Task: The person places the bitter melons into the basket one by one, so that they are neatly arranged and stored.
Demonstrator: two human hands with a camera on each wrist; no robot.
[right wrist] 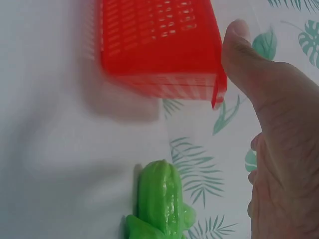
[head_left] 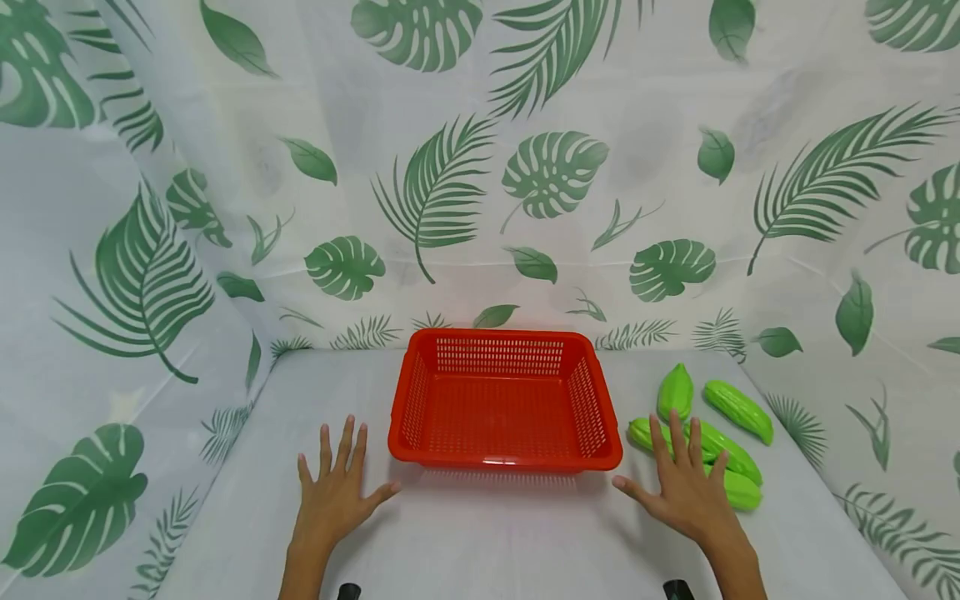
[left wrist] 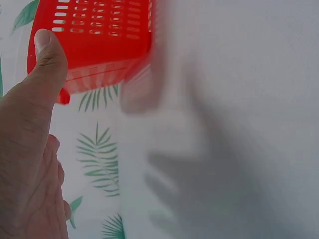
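Note:
A red plastic basket with slotted walls stands in the middle of the table, its inside bare. My left hand is spread, fingers straight, off the basket's near left corner and holds nothing. In the left wrist view its thumb overlaps the basket's end. My right hand, also spread and holding nothing, hovers beside the near right corner. Behind and around it lie several glossy green ridged gourd-like vegetables, partly hidden by its fingers. In the right wrist view one such gourd lies below the basket.
A white cloth covers the table. Leaf-printed sheets rise behind it and at both sides. Two small black objects poke in at the bottom edge, one near each forearm.

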